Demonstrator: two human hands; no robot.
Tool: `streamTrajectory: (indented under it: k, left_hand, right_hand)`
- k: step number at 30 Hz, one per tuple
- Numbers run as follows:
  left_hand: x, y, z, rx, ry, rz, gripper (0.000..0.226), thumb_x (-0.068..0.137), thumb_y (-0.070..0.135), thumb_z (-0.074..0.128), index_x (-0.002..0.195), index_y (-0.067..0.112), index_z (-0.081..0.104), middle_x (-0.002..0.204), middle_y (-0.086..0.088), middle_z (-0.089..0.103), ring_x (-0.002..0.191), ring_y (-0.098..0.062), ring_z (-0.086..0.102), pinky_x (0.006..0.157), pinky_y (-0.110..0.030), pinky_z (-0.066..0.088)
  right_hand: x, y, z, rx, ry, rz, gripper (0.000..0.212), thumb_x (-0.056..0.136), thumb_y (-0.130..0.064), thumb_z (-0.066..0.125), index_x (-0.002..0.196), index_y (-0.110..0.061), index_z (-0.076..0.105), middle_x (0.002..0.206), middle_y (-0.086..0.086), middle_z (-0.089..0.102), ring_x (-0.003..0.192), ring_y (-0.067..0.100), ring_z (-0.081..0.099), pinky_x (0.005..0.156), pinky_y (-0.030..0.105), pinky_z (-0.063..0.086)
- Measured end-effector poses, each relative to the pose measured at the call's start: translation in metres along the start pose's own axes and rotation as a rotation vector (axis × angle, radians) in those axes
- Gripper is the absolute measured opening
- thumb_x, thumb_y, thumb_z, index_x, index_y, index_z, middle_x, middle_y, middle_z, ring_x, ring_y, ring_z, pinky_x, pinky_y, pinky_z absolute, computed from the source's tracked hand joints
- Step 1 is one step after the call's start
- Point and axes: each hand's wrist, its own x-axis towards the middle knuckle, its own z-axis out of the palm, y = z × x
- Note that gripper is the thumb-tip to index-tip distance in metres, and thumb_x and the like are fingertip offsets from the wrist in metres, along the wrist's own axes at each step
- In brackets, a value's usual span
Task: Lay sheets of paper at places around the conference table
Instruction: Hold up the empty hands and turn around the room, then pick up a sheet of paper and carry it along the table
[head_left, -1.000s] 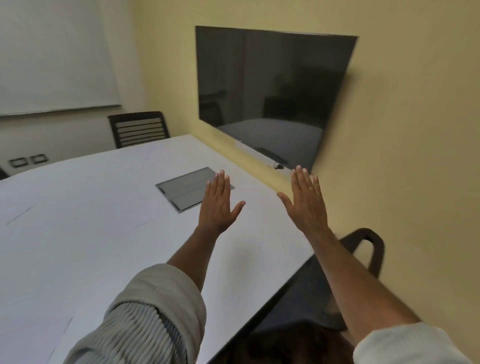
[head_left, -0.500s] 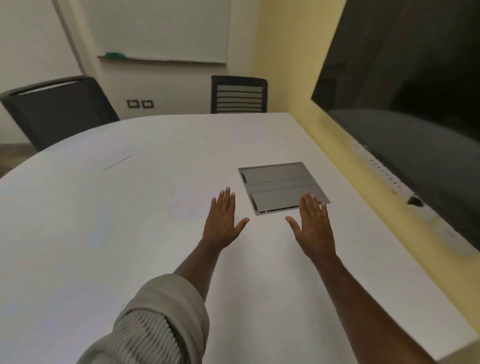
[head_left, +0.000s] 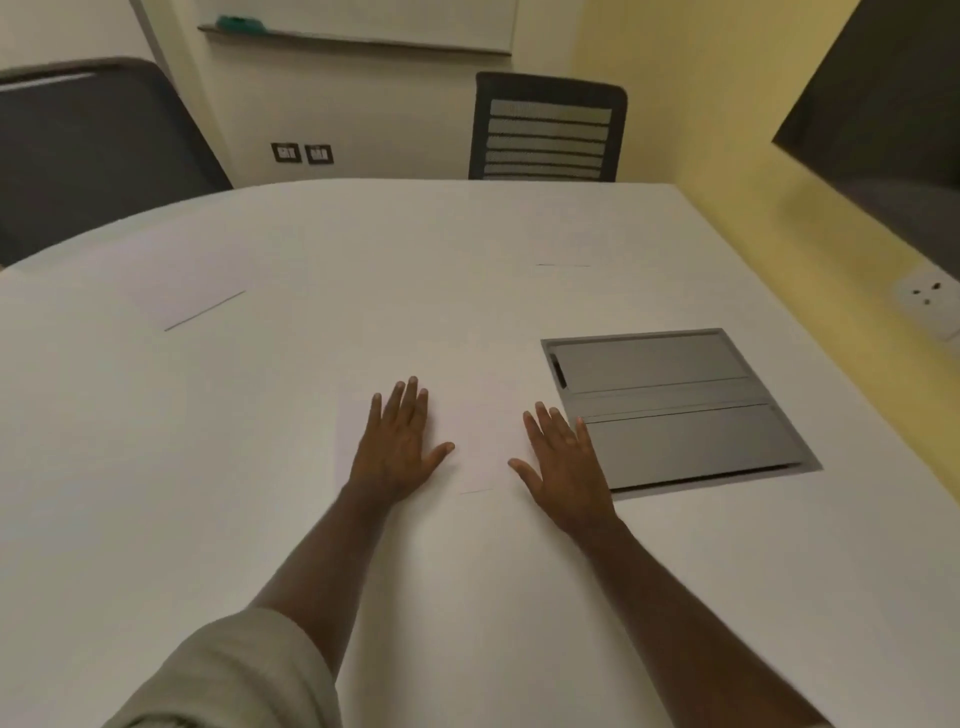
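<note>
A white sheet of paper (head_left: 478, 436) lies flat in the middle of the white conference table (head_left: 208, 467), hard to tell from the tabletop. My left hand (head_left: 397, 441) rests flat on its left part, fingers spread. At the sheet's right edge my right hand (head_left: 563, 465) lies palm down, fingers apart. A second sheet (head_left: 182, 283) lies at the far left place, near the dark chair. A third sheet (head_left: 563, 244) lies at the far place by the slatted chair. Neither hand grips anything.
A grey cable hatch (head_left: 675, 410) is set into the table just right of my right hand. A black slatted chair (head_left: 548, 135) stands at the far end, a dark chair (head_left: 88, 150) at far left. The yellow wall with a socket (head_left: 930, 299) and screen (head_left: 883, 119) runs along the right.
My view has swung left from the wall screen down to the table. Both hands came down from mid-air and now lie flat on the sheet.
</note>
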Motion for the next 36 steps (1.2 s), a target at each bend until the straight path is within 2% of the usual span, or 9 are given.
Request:
streamTrajectory:
  k: [4,12,19,23,26,28,30,32,36]
  left_hand:
    - [0.021,-0.024,0.018,-0.024,0.008,-0.076,0.103,0.089,0.077,0.006,0.159,0.002,0.02,0.169,-0.016,0.012,0.157,-0.033,0.01,0.125,-0.057,0.007]
    - [0.02,-0.038,0.037,-0.051,0.04,-0.108,0.1,0.09,0.076,0.007,0.161,0.004,0.01,0.17,-0.013,0.0,0.158,-0.029,-0.002,0.126,-0.054,-0.002]
    - [0.017,-0.039,0.037,-0.084,0.048,-0.102,0.101,0.089,0.079,0.003,0.162,0.008,0.007,0.17,-0.013,-0.002,0.158,-0.03,-0.001,0.126,-0.055,-0.001]
    - [0.017,-0.039,0.031,-0.19,0.187,-0.087,0.1,0.091,0.079,0.023,0.162,0.012,-0.002,0.17,-0.013,-0.008,0.158,-0.03,-0.004,0.126,-0.055,0.002]
    - [0.02,-0.032,-0.004,-0.312,0.385,0.024,0.099,0.091,0.072,0.042,0.161,0.008,0.014,0.169,-0.011,0.017,0.157,-0.025,0.014,0.127,-0.05,0.005]
    - [0.019,-0.024,-0.046,-0.411,0.406,0.156,0.086,0.09,0.075,0.044,0.152,0.016,0.044,0.15,-0.002,0.055,0.139,-0.02,0.05,0.122,-0.043,0.029]
    - [0.014,-0.01,-0.089,-0.487,0.356,0.198,0.067,0.088,0.079,0.043,0.118,0.026,0.072,0.106,0.007,0.078,0.096,-0.017,0.073,0.091,-0.035,0.054]
    - [0.009,0.011,-0.12,-0.649,0.265,0.178,0.054,0.087,0.071,0.056,0.085,0.021,0.077,0.073,0.003,0.075,0.065,-0.013,0.068,0.063,-0.033,0.051]
    - [-0.008,0.073,-0.15,-1.103,0.247,0.017,0.051,0.087,0.045,0.074,0.066,0.0,0.062,0.057,-0.008,0.055,0.056,-0.011,0.046,0.052,-0.029,0.033]
  right_hand:
    - [0.054,0.011,0.02,0.057,-0.016,0.053,0.094,0.092,-0.074,0.0,0.157,-0.013,0.028,0.165,0.008,0.022,0.153,0.025,0.022,0.124,0.048,0.01]
    - [0.116,0.017,0.034,0.068,-0.089,0.116,0.081,0.099,-0.064,0.028,0.16,-0.014,0.009,0.169,0.002,0.001,0.156,0.015,-0.001,0.125,0.044,-0.004]
    - [0.13,0.016,0.03,0.25,-0.066,0.07,0.063,0.094,-0.051,0.057,0.149,-0.026,0.043,0.165,0.0,0.026,0.154,0.013,0.015,0.124,0.039,-0.004]
    - [0.125,0.004,0.004,0.5,-0.158,0.016,0.049,0.083,-0.04,0.066,0.129,-0.022,0.06,0.14,-0.002,0.058,0.132,0.018,0.05,0.123,0.045,0.012]
    - [0.104,-0.008,-0.035,0.563,-0.159,-0.119,0.033,0.083,-0.022,0.065,0.114,-0.028,0.067,0.11,-0.012,0.07,0.101,0.013,0.063,0.1,0.039,0.044]
    - [0.082,-0.01,-0.068,0.621,-0.134,-0.187,0.028,0.084,-0.016,0.069,0.109,-0.027,0.07,0.101,-0.014,0.07,0.092,0.009,0.064,0.082,0.032,0.05]
    - [0.054,-0.007,-0.104,0.748,-0.145,-0.189,0.025,0.085,-0.012,0.074,0.108,-0.023,0.07,0.099,-0.01,0.072,0.091,0.009,0.067,0.077,0.029,0.053]
    - [0.019,0.009,-0.141,0.979,-0.175,-0.097,0.035,0.083,-0.007,0.079,0.115,-0.016,0.069,0.106,-0.005,0.074,0.096,0.011,0.071,0.079,0.025,0.055]
    - [-0.066,0.08,-0.188,1.403,-0.1,0.133,0.075,0.069,-0.037,0.088,0.136,-0.019,0.059,0.124,0.011,0.071,0.11,0.03,0.07,0.085,0.039,0.059]
